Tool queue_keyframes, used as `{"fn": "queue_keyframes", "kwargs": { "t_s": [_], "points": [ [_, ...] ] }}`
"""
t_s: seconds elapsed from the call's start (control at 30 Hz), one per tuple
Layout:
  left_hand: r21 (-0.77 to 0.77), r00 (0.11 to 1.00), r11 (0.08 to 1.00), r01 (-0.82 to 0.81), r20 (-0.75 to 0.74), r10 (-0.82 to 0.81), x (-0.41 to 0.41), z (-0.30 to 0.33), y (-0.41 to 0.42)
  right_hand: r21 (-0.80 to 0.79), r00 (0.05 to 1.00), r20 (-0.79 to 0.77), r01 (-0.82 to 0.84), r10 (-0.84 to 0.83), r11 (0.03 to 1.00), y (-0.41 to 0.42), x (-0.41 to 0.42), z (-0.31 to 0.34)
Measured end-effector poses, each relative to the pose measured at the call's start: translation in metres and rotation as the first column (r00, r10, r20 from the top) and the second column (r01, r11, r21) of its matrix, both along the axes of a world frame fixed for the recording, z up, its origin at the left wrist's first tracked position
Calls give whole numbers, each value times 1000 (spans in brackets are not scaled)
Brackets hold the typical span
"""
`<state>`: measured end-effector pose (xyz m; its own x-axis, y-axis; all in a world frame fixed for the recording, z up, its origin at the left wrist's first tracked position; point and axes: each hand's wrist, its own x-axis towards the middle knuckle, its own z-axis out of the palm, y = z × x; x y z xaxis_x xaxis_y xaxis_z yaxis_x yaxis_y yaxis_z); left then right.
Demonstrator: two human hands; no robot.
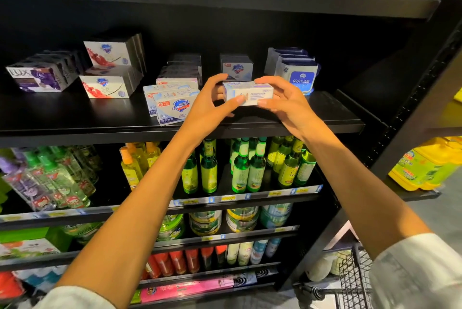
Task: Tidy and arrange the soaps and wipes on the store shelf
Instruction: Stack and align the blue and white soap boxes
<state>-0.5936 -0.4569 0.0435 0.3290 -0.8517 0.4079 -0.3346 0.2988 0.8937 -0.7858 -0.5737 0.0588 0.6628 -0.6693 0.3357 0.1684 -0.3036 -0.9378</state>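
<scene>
Both hands hold one white Safeguard soap box (248,93) just above the front of the black shelf (325,118), a little right of centre. The left hand (210,106) pinches the box's left end, thumb under the near edge and fingers curled over the top; the right hand (285,103) does the same at the right end. Whether the box's underside touches the shelf I cannot tell.

The likeliest trouble is the pair of Safeguard boxes (172,106) at nine o'clock from the held box. They sit skewed at the front, one leaning on the other, the nearer one close to the lip. The left wrist passes right beside them, so a sideways sweep could probably nudge the front one off the edge. A loose pinch at the ends could also let the held box twist and land crooked.

At twelve o'clock, directly behind the held box, stands another Safeguard box (237,68), which limits how far back the held one can be pushed. At one o'clock the blue and white wipes packs (297,73) stand upright, near the right hand's knuckles; a push to the right might tip them.

Farther off at ten o'clock is a row of white soap boxes (178,74), then red-flower Safeguard boxes (110,71) stacked unevenly, and at nine o'clock the purple Lux boxes (40,76). Green bottles (240,168) fill the shelf below, under both forearms, where a dropped box would probably land.
</scene>
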Motion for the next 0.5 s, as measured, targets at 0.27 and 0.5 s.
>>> {"fn": "queue_keyframes", "kwargs": {
  "t_s": [0.27,0.5],
  "points": [
    [-73,997,997,13,78,-7,3,-4,-1,37,1000,-3,-16,16,999,-2,2,-2],
    [-46,995,998,-33,98,37,-1,0,0,34,1000,2,-20,20,999,0,2,2]
  ]
}}
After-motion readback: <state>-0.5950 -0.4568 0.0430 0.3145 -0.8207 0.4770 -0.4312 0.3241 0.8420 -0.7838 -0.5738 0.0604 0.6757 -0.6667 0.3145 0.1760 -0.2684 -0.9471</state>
